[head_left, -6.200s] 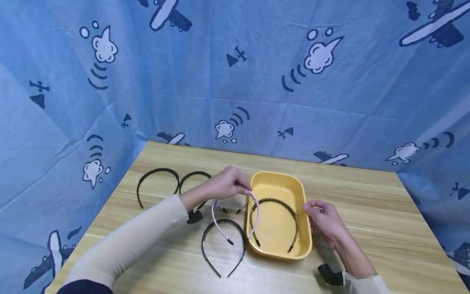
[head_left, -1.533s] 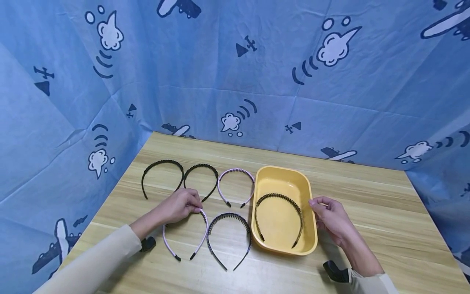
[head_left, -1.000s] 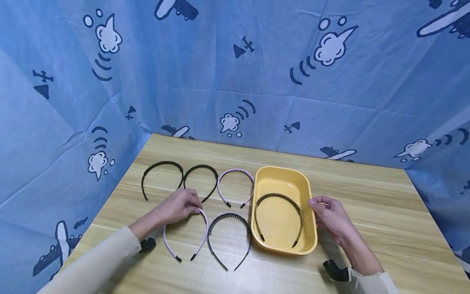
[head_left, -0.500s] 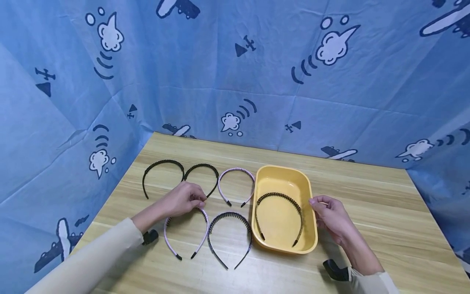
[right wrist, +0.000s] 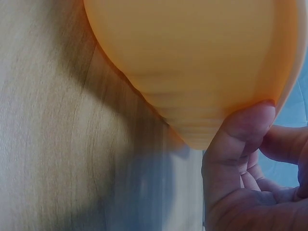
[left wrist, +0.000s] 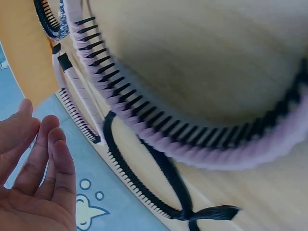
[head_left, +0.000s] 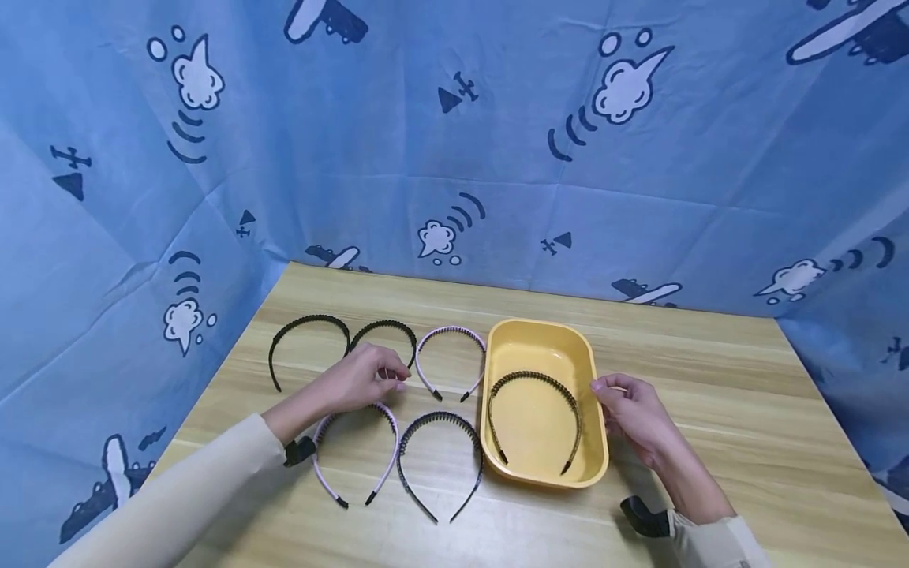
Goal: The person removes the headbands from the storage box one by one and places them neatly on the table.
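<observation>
In the head view my left hand (head_left: 358,379) hovers just behind the front-left pink headband (head_left: 396,446), its fingers loosely bent and apart from it. The left wrist view shows that hand's fingers (left wrist: 31,175) holding nothing, with the toothed inner side of the pink headband (left wrist: 130,118) up close. My right hand (head_left: 635,414) pinches the right rim of a yellow plastic tray (head_left: 529,438) between thumb and fingers; the right wrist view shows the thumb (right wrist: 250,125) against its wall. Inside the tray lies a dark brown toothed headband (head_left: 534,375).
Beside the tray lies a dark toothed headband (head_left: 442,416) at the front. Behind are another pink headband (head_left: 454,330) and two black headbands, one in the middle (head_left: 387,323) and one far left (head_left: 310,319). A blue patterned cloth (head_left: 490,142) borders the wooden table (head_left: 724,410).
Earlier my left hand held a pink headband over the tray's left edge. It then lay at the front left, and my left hand let it go and moved slightly back and right.
</observation>
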Motion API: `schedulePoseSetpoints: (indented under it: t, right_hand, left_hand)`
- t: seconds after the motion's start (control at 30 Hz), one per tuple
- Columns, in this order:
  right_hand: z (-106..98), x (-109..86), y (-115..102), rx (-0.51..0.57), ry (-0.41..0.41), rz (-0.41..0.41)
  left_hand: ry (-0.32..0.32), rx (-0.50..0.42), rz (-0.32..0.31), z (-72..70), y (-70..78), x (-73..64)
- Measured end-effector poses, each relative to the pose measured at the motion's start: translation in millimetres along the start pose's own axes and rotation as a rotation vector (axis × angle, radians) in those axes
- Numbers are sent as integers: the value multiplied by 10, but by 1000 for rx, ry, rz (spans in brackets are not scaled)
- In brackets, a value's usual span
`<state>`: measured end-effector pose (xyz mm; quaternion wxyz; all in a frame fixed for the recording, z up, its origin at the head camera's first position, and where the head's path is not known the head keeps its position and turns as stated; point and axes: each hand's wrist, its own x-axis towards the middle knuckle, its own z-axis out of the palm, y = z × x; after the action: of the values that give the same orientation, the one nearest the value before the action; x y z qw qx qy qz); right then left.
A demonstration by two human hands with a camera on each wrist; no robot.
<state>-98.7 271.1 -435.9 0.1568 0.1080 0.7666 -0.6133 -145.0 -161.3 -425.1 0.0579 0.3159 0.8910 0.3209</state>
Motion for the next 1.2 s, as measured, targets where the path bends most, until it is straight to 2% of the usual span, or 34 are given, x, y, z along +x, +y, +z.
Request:
schedulePoseSetpoints:
  t: [0.23, 0.37, 0.47, 0.73, 1.0, 1.2]
  right_hand:
    - [2, 12, -28, -11, 1, -7]
    - [-4, 25, -42, 2, 0, -15]
    - [-8, 31, -45, 5, 3, -16]
    - [-28, 22, -23, 3, 10, -12]
    - [0, -4, -3, 7, 8, -9]
    - [19, -19, 4, 1, 18, -12]
  left_hand:
    - [14, 49, 4, -13, 121, 114]
    - [7, 48, 40, -16, 193, 216]
    - [-11, 38, 69, 2, 238, 296]
    - [-57, -16, 83, 82, 420, 529]
    - [-81, -48, 119, 189, 579, 760]
    - [-95, -50, 139, 244, 685, 884]
